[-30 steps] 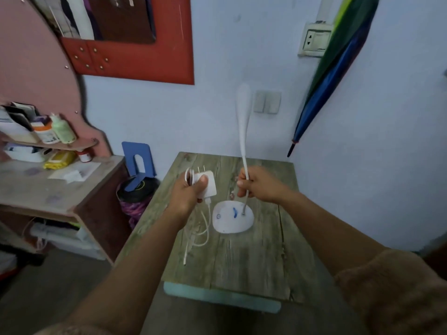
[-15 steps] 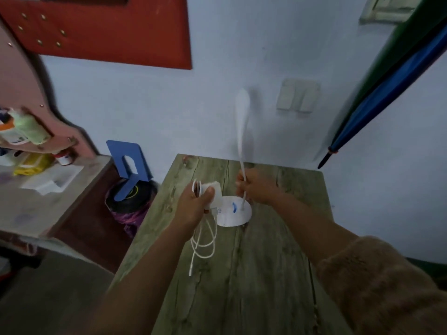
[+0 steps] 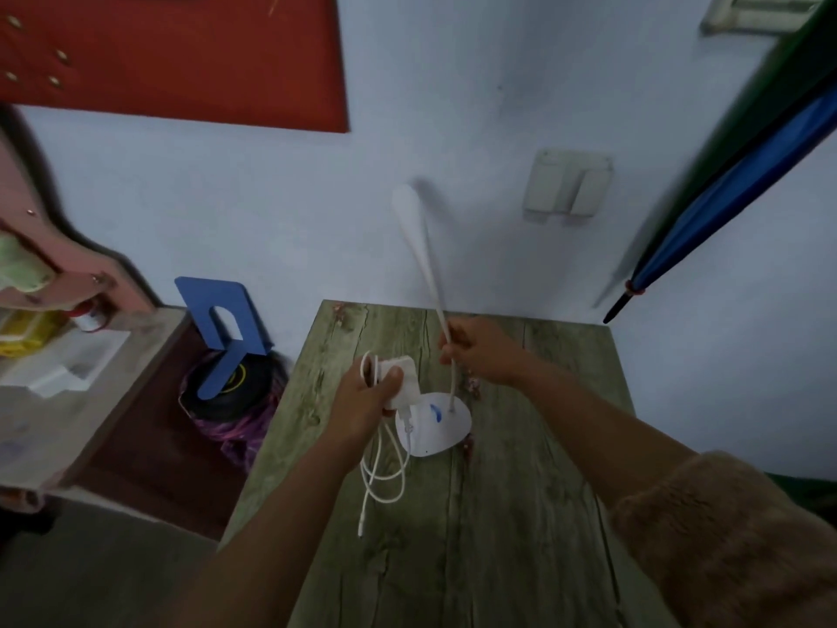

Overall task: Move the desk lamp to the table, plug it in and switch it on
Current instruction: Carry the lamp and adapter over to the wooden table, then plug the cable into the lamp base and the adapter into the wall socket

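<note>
The lamp [image 3: 432,421] is over the tabletop [image 3: 498,514], its white oval base tilted just below and between the two hands; whether the base touches the wood cannot be told. A blue mark shows on the base. Its thin neck rises from the base through the right hand [image 3: 482,353], which is closed around it low on the stem, and leans up and a little left to the long flat head above that hand, in front of the wall.

The left hand [image 3: 367,403] is closed on the white adapter [image 3: 401,383], thumb pressed on its face, with a loop of cable showing at the fingers. The adapter sits just left of the base. The cable [image 3: 385,469] hangs in loose loops below the left hand, and its free end dangles lower still, over the wood.

Above and right of the right hand a wall switch [image 3: 568,185] is fixed to the wall. Further right a folded umbrella [image 3: 724,192] slants down, tip pointing toward the tabletop's far right corner. Left of the left hand, beyond the tabletop's edge, a blue bookend [image 3: 222,321] stands on a dark round thing. Further left is a desk [image 3: 68,392] with blurred items.
</note>
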